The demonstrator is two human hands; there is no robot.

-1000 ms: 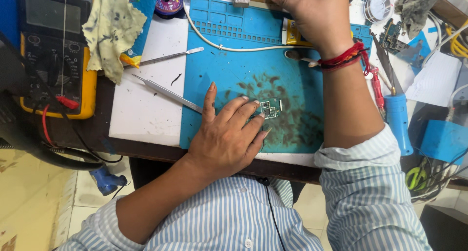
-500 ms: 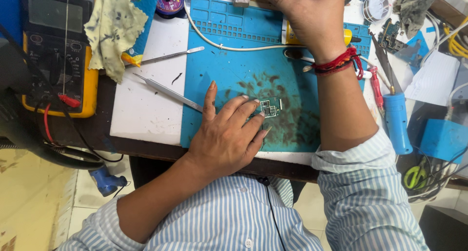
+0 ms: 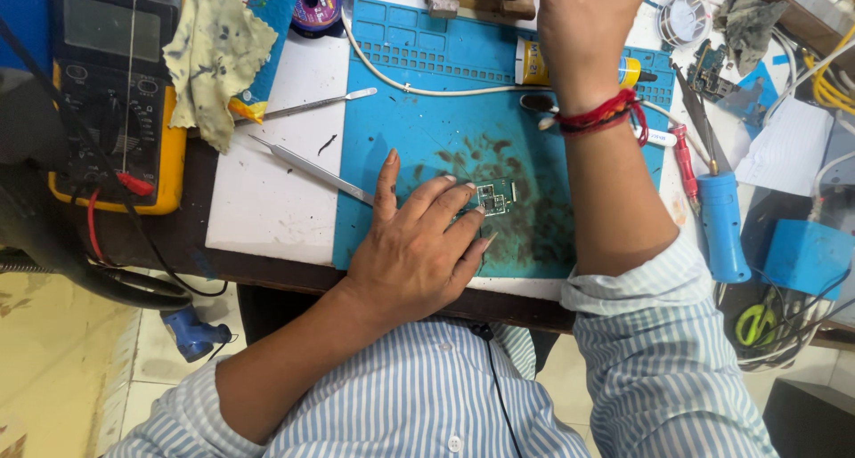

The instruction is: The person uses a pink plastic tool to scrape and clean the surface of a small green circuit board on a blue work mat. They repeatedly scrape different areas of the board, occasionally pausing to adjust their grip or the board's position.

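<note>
My left hand (image 3: 419, 244) lies flat on the blue work mat (image 3: 419, 120), fingers spread. Its fingertips press on a small green circuit board (image 3: 495, 196) amid dark smudges on the mat. My right hand (image 3: 583, 31) reaches up to the far edge of the mat, past a yellow tube (image 3: 534, 64); its fingers are cut off by the top of the view. A red thread band (image 3: 606, 115) circles that wrist. Long steel tweezers (image 3: 307, 169) lie just left of my left thumb.
A yellow-cased multimeter (image 3: 116, 93) with red lead sits far left beside a stained cloth (image 3: 214, 57). A thin metal pick (image 3: 312, 106) rests on the white board (image 3: 276, 218). A white cable (image 3: 427, 89) crosses the mat. A blue-handled tool (image 3: 721, 218) and loose parts crowd the right.
My right hand has moved farther up and away, so its fingers now leave the view. My left hand stays on the circuit board.
</note>
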